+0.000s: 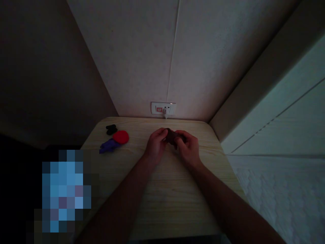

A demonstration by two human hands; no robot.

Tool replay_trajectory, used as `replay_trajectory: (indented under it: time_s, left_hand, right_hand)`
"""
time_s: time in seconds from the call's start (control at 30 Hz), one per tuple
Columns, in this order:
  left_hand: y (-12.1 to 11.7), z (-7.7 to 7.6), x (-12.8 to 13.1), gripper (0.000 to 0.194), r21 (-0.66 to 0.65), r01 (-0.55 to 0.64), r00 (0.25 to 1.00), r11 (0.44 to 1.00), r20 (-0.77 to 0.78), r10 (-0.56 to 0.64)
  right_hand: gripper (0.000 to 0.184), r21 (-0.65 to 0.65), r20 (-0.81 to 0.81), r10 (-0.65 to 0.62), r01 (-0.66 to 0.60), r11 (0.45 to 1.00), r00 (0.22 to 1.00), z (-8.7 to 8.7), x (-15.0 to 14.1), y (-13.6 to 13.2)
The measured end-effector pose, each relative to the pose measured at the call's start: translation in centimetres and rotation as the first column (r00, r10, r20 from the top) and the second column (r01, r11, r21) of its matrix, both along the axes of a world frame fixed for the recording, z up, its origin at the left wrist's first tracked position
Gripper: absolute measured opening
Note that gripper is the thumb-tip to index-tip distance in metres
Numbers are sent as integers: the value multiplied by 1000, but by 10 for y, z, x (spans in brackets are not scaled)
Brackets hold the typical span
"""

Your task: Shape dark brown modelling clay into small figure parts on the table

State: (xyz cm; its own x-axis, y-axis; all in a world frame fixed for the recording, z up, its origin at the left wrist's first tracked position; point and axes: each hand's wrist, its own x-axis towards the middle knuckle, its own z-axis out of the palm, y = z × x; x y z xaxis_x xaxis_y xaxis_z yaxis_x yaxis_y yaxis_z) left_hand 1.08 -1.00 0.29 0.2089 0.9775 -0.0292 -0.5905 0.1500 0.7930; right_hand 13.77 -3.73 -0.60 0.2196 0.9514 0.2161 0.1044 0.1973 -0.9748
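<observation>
Evidently the work sits just right of the frame's centre, where two hands meet over a dark brown lump (172,136) above the pale wooden table (167,189). The person's left hand (156,145) grips the lump's left end, thumb laid on top; the right hand (189,147) has its fingers curled around the other end, its thumb pressing on the near side. Both hands are closed on the piece, though the undersides of the fingers are hidden, so how firmly they hold cannot be told. Whether the lump touches the tabletop is also unclear.

Left of centre, a red disc (121,137) overlaps a purple piece (109,145), and a black piece (111,129) lies just beyond them. Near the middle of the frame, a plug (165,112) sits in a wall socket plate (152,107) behind the table's far edge.

The brown piece looks soft, perhaps modelling clay; if so, uneven pressure from the two thumbs could tear it or squash it out of shape. A slip of either grip might drop it onto the wood. The dim light makes its edges hard to judge, which could lead to a misplaced pinch. A wide leftward sweep could knock the red disc off the purple piece.
</observation>
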Motion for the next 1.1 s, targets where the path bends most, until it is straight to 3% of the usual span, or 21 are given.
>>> replay_trajectory:
  time_s: [0.1,0.2,0.33,0.4,0.5,0.73,1.1]
  left_hand:
    - [0,0,0,27,-37,-9,1000,999,12,10]
    - [1,0,-1,29,-50,-75,997,996,0,75]
    - [2,-2,-4,50,106,-96,981,990,-156,112]
    - [2,-3,-5,44,199,-66,954,978,-273,120]
    - [2,-3,-5,33,224,-74,926,972,-345,150]
    - [3,-4,-4,25,163,-79,953,984,-277,122]
    - [6,-5,-5,32,-21,-2,998,1000,-56,1]
  right_hand:
    - [23,-70,-110,24,-32,997,994,1,-1,1]
    - [20,-75,-110,39,-47,996,993,3,-2,1]
    - [24,-25,-60,42,-44,999,997,1,3,4]
    - [29,-35,-80,49,-52,998,996,-1,7,7]
    - [33,-71,-112,64,-72,995,992,-5,13,11]
    - [30,-82,-201,121,-140,987,972,-5,13,11]
    - [27,-122,-353,166,-221,968,921,3,13,8]
